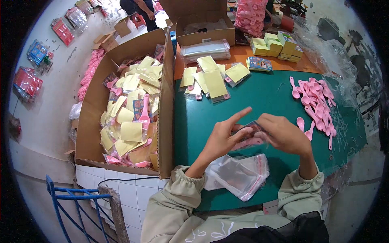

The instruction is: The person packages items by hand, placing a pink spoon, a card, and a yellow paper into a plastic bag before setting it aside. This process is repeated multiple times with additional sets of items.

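Note:
Above the green table, both hands are at a clear plastic bag (252, 139) with a pink spoon and a dark printed card showing inside. My left hand (223, 135) pinches its left side between thumb and folded fingers, index finger stretched out. Curled over the bag's right end is my right hand (283, 131), its fingertips partly hidden. Below them lies a stack of flat clear bags (239, 176). Loose pink spoons (316, 101) are heaped to the right of my right hand. Several filled packets with yellow cards (212, 83) lie beyond my hands.
At my left stands a tall cardboard box (166, 109) full of filled packets. Along the back are a bundle of plastic bags (206, 49), stacks of yellow cards (267, 45), printed cards (259, 63) and a big bag of pink spoons (250, 18). Another person (142, 12) stands far off.

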Demonstrator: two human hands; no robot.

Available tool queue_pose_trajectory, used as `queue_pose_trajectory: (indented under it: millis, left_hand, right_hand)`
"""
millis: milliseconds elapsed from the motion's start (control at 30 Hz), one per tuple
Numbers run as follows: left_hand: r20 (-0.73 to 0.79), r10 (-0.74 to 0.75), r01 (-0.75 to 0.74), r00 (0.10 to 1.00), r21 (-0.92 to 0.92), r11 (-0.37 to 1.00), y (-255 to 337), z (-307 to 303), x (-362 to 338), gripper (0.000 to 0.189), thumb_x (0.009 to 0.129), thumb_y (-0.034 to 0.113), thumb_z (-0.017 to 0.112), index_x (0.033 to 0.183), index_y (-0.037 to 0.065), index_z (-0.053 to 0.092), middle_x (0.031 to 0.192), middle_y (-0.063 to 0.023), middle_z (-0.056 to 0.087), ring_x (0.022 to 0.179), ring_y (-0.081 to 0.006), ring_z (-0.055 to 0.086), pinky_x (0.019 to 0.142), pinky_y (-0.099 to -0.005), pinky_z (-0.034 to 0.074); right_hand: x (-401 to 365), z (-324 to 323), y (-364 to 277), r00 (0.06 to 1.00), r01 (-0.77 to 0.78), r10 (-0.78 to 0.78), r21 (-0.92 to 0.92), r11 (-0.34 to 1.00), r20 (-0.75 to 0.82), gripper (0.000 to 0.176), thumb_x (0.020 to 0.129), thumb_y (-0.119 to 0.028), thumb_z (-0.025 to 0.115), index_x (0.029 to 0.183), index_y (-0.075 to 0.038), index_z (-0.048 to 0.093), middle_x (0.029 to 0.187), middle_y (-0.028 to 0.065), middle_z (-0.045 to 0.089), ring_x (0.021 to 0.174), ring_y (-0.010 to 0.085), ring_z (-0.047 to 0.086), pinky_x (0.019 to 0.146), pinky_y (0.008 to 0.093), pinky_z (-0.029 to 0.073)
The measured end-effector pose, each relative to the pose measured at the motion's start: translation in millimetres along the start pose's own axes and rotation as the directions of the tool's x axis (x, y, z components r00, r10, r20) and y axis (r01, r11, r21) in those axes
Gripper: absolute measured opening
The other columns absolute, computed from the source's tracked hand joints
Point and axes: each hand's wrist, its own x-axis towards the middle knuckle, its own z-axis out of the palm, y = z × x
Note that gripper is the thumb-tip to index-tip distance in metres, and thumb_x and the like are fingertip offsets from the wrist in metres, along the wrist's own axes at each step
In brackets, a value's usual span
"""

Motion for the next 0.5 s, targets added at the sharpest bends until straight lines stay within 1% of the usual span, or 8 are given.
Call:
queue_pose_trajectory:
  millis: [67, 133, 167, 267, 333, 367, 433, 500]
  left_hand:
    - [-0.030, -0.019, 0.024, 0.999, 0.179, 0.983, 8, 0, -2, 0.062, 0.084, 0.021, 0.066, 0.137, 0.008, 0.037, 0.084, -0.0099, 0.069, 0.074, -0.0080, 0.059, 0.070, -0.0252, 0.049]
    - [-0.072, -0.052, 0.073, 0.996, 0.337, 0.939, 12, 2, -3, 0.072, 0.081, 0.024, 0.069, 0.140, 0.011, 0.031, 0.081, -0.0120, 0.070, 0.073, -0.0095, 0.062, 0.070, -0.0260, 0.049]
    - [-0.056, -0.043, 0.058, 0.997, 0.295, 0.954, 11, 0, -4, 0.072, 0.080, 0.024, 0.070, 0.139, 0.011, 0.031, 0.080, -0.0121, 0.069, 0.074, -0.0112, 0.063, 0.069, -0.0264, 0.049]
    - [0.019, -0.008, 0.005, 1.000, 0.153, 0.988, -9, -14, 0, 0.071, 0.079, 0.023, 0.071, 0.137, 0.009, 0.032, 0.079, -0.0115, 0.069, 0.075, -0.0136, 0.066, 0.068, -0.0269, 0.049]
    - [0.103, 0.015, -0.018, 0.995, 0.036, 0.999, -35, -27, 4, 0.071, 0.079, 0.019, 0.071, 0.137, 0.009, 0.032, 0.080, -0.0101, 0.069, 0.076, -0.0114, 0.064, 0.069, -0.0264, 0.049]
    - [0.065, -0.012, 0.017, 0.998, -0.079, 0.997, -40, -26, 3, 0.070, 0.079, 0.017, 0.072, 0.137, 0.009, 0.033, 0.082, -0.0096, 0.068, 0.076, -0.0107, 0.062, 0.070, -0.0259, 0.049]
    - [0.008, -0.067, 0.066, 0.998, -0.300, 0.952, -41, -23, 6, 0.069, 0.078, 0.013, 0.072, 0.136, 0.009, 0.034, 0.085, -0.0086, 0.067, 0.078, -0.0094, 0.060, 0.071, -0.0249, 0.048]
    - [0.013, -0.113, 0.111, 0.994, -0.323, 0.940, -36, -21, 5, 0.067, 0.078, 0.009, 0.072, 0.135, 0.008, 0.035, 0.088, -0.0084, 0.066, 0.079, -0.0091, 0.059, 0.071, -0.0230, 0.047]
  right_hand:
    - [-2, 8, 0, 1.000, 0.016, -0.016, -0.010, 1.000, 0.006, 0.016, 0.082, -0.008, 0.057, 0.095, 0.000, 0.056, 0.083, 0.0156, 0.057, 0.081, 0.0382, 0.056, 0.068, 0.0427, 0.045]
    - [-1, 7, 6, 0.999, 0.045, -0.045, 0.066, 0.997, 0.001, 0.014, 0.080, -0.009, 0.060, 0.090, 0.000, 0.057, 0.077, 0.0131, 0.058, 0.074, 0.0327, 0.059, 0.064, 0.0387, 0.046]
    - [-1, 7, 8, 0.998, 0.060, -0.061, 0.104, 0.993, -0.002, 0.014, 0.079, -0.010, 0.062, 0.088, 0.000, 0.058, 0.074, 0.0118, 0.058, 0.070, 0.0299, 0.060, 0.061, 0.0367, 0.047]
    - [-11, 11, 17, 0.966, -0.186, 0.235, 0.342, 0.921, -0.109, 0.016, 0.076, -0.012, 0.069, 0.078, -0.001, 0.057, 0.063, 0.0066, 0.057, 0.059, 0.0161, 0.058, 0.054, 0.0289, 0.044]
    - [-16, 24, 34, 0.911, -0.229, 0.391, 0.625, 0.746, -0.132, 0.014, 0.074, -0.006, 0.069, 0.075, -0.001, 0.057, 0.068, 0.0034, 0.058, 0.062, 0.0091, 0.055, 0.053, 0.0236, 0.041]
    - [-19, 31, 42, 0.874, -0.231, 0.470, 0.747, 0.624, -0.123, 0.013, 0.072, -0.004, 0.069, 0.073, -0.001, 0.056, 0.071, 0.0019, 0.058, 0.063, 0.0056, 0.053, 0.052, 0.0209, 0.040]
    - [-20, 34, 47, 0.878, -0.227, 0.474, 0.808, 0.543, -0.072, 0.014, 0.072, -0.003, 0.070, 0.071, -0.004, 0.056, 0.073, 0.0026, 0.059, 0.064, 0.0054, 0.053, 0.055, 0.0209, 0.041]
    - [-17, 32, 46, 0.879, -0.288, 0.475, 0.845, 0.451, 0.045, 0.015, 0.073, -0.003, 0.070, 0.070, -0.004, 0.055, 0.072, 0.0016, 0.059, 0.064, 0.0049, 0.052, 0.056, 0.0203, 0.040]
